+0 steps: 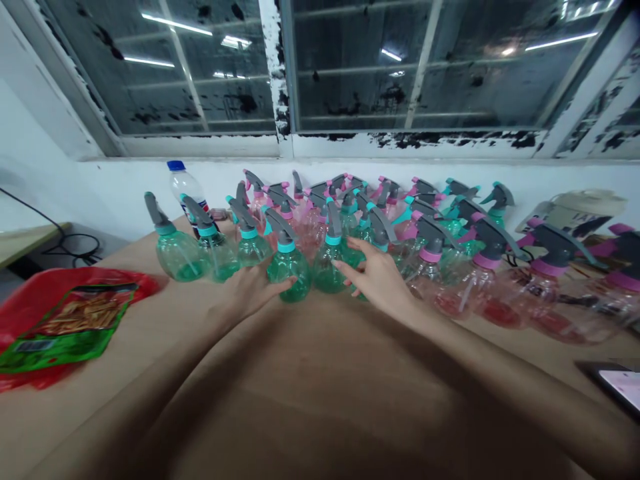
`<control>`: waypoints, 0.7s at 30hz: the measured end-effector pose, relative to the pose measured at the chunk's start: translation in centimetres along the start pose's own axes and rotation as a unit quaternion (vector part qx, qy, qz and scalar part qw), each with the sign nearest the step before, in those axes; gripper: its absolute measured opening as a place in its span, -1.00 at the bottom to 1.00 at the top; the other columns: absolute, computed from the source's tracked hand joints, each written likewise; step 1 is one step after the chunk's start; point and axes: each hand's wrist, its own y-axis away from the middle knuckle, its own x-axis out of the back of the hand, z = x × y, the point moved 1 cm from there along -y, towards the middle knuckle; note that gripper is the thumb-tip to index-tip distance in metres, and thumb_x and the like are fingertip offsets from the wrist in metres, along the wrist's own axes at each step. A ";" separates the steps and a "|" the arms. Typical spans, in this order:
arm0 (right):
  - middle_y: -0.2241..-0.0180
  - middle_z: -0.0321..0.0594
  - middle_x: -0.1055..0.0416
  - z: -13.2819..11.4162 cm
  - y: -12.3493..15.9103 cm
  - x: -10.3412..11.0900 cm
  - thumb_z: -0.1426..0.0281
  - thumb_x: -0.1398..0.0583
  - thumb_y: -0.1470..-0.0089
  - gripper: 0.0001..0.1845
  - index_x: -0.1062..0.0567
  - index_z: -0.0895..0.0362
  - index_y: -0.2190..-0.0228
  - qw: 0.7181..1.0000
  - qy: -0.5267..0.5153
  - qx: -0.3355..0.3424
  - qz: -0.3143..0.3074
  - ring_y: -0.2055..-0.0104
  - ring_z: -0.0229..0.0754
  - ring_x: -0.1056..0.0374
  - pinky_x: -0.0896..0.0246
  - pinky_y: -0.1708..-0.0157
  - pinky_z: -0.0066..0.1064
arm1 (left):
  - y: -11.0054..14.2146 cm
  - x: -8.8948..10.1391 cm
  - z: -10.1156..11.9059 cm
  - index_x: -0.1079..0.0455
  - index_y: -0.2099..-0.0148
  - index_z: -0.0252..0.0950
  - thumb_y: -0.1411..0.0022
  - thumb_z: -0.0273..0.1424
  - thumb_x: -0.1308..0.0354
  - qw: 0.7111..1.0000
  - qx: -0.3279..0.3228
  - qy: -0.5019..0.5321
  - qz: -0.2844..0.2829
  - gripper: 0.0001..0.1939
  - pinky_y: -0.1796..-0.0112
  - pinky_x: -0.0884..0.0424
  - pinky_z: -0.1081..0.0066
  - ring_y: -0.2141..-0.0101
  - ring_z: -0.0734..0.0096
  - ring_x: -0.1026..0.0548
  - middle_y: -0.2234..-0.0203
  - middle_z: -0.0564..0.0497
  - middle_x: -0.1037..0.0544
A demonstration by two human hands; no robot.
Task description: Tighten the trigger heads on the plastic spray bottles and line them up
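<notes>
My left hand (pixel 250 290) is closed on the left side of a green spray bottle (pixel 295 270) with a teal collar and grey trigger head. Its thumb lies across the front of the bottle; the other fingers are partly hidden behind it. Just right of that stands another green spray bottle (pixel 329 267), upright. My right hand (pixel 380 273) is beside this second bottle, fingers apart, its thumb tip at the bottle's right edge. Other green spray bottles (pixel 253 247) stand left of my left hand. Pink spray bottles (pixel 470 287) extend right of my right hand.
More spray bottles crowd behind, against the wall below the window (pixel 430 67). A blue-capped drink bottle (pixel 183 183) stands back left. A red bag (pixel 30 300) with a green snack packet (pixel 85 327) lies left. A white jug (pixel 575 210) and a phone (pixel 623 387) are at right.
</notes>
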 end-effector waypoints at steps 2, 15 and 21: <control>-0.08 0.10 -0.26 0.0 -0.5 -0.3 0.17 -0.13 -0.03 -0.34 -0.20 0.19 -0.12 1.000 0.015 0.007 0.008 0.51 -0.22 -0.43 -0.39 0.58 -0.31 | -0.5 -0.2 -0.1 -0.20 -0.13 -0.24 -0.06 0.19 0.08 1.000 0.013 0.001 0.000 -0.23 0.36 -0.33 0.24 0.33 -0.04 -0.50 0.49 -0.07 -0.50; 0.13 0.10 -0.40 -0.2 -2.7 -1.7 0.23 -0.13 -0.05 -0.58 -0.37 0.27 0.14 0.993 0.101 0.037 0.039 0.22 0.01 -0.42 -0.33 0.33 -0.19 | -1.9 -0.9 0.1 -0.06 -0.21 -0.31 -0.09 0.18 0.09 0.998 0.035 0.041 0.022 -0.17 0.34 -0.33 0.25 0.26 -0.06 -0.50 0.42 -0.10 -0.53; 0.20 0.06 -0.43 -0.8 -1.0 -0.8 0.22 -0.16 -0.03 -0.60 -0.39 0.25 0.16 0.990 0.128 0.052 0.025 0.14 0.07 -0.37 -0.27 0.21 -0.13 | -1.9 -1.2 0.2 -0.05 -0.18 -0.33 -0.10 0.13 0.03 0.994 0.026 0.093 0.042 -0.22 0.37 -0.32 0.29 0.32 0.01 -0.52 0.51 -0.01 -0.49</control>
